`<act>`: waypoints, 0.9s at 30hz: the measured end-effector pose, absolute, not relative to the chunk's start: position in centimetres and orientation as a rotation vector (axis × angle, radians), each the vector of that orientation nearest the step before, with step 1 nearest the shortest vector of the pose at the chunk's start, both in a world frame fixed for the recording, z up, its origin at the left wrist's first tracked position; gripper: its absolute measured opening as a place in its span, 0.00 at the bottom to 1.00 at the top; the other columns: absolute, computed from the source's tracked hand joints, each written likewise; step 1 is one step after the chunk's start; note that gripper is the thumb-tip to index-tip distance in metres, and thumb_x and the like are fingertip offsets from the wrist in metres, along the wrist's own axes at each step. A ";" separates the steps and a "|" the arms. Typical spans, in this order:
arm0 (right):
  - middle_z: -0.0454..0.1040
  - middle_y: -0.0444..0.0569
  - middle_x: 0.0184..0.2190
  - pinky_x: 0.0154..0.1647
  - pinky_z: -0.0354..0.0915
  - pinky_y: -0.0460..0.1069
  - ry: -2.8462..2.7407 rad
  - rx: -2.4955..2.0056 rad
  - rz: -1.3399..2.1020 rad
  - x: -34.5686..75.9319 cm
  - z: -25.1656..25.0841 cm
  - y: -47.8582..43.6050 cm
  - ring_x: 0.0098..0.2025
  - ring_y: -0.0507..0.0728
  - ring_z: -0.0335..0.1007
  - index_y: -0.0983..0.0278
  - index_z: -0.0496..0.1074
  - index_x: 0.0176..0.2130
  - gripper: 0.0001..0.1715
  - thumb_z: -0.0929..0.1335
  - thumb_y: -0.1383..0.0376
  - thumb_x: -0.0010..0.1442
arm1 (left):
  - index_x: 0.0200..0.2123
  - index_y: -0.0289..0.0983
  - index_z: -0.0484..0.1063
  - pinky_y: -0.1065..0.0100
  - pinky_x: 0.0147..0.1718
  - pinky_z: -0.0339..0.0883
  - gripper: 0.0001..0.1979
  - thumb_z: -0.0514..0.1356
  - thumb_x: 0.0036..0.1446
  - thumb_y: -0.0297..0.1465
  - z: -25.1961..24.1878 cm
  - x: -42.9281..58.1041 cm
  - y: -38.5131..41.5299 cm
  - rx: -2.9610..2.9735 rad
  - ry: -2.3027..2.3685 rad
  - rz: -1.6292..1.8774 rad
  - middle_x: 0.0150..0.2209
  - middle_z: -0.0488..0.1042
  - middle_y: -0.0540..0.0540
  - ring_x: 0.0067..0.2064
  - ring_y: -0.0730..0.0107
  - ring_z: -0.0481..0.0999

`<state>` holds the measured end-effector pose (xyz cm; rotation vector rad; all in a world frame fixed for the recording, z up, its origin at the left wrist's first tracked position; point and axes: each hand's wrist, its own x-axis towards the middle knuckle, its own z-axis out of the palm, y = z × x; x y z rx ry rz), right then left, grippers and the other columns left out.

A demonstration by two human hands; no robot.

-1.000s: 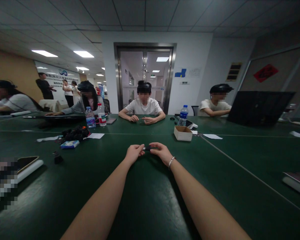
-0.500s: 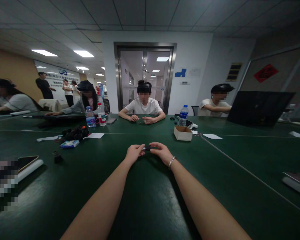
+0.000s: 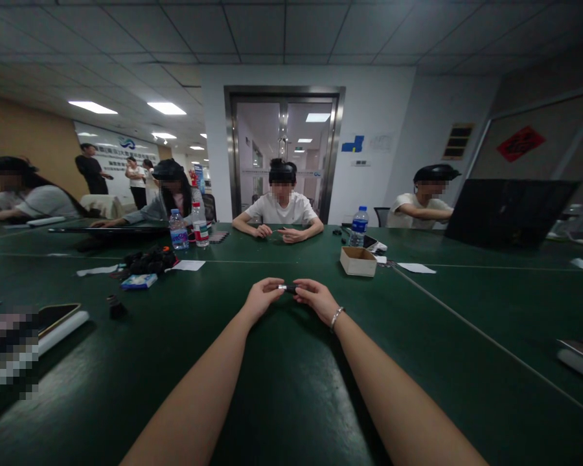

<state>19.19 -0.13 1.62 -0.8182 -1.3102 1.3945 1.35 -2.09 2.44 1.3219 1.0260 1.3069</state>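
Observation:
A small black and silver cylindrical object (image 3: 287, 288) is held level between my two hands, over the middle of the green table (image 3: 291, 362). Its silver end sits in the fingertips of my left hand (image 3: 263, 299). The black end is pinched by my right hand (image 3: 319, 300), which has a silver bracelet (image 3: 337, 318) at the wrist. What the object is I cannot make out.
An open cardboard box (image 3: 358, 262) stands ahead to the right, near a water bottle (image 3: 359, 226). Left lie a blue-white packet (image 3: 139, 281), black cables (image 3: 150, 259) and a small black item (image 3: 115, 307). A person (image 3: 282, 207) sits opposite.
My left fingers have shifted from the object's middle towards its silver end, and my right fingers now close on the black end. The view has shifted slightly.

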 end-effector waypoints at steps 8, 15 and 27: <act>0.71 0.46 0.33 0.35 0.68 0.47 -1.333 -0.858 1.365 19.1 1.7 -0.4 0.29 0.49 0.70 0.65 0.73 0.37 0.22 0.75 0.66 0.39 | 0.30 0.31 0.73 0.75 0.23 0.59 0.17 0.63 0.43 0.41 2.2 1.6 -1.4 1.334 1.099 1.291 0.23 0.71 0.48 0.23 0.78 0.66; 0.71 0.46 0.34 0.36 0.66 0.47 -1.377 -0.885 1.323 19.0 1.7 -0.3 0.30 0.49 0.68 0.64 0.73 0.37 0.25 0.75 0.67 0.35 | 0.25 0.31 0.72 0.73 0.21 0.59 0.24 0.57 0.46 0.49 1.8 1.7 -1.2 1.446 1.376 1.245 0.21 0.71 0.46 0.20 0.77 0.65; 0.73 0.46 0.35 0.35 0.65 0.46 -1.378 -0.893 1.323 19.1 1.8 -0.3 0.30 0.48 0.69 0.64 0.74 0.37 0.24 0.75 0.68 0.35 | 0.24 0.32 0.74 0.72 0.22 0.60 0.25 0.57 0.44 0.51 1.9 1.6 -1.6 1.488 1.418 1.236 0.20 0.71 0.46 0.21 0.74 0.67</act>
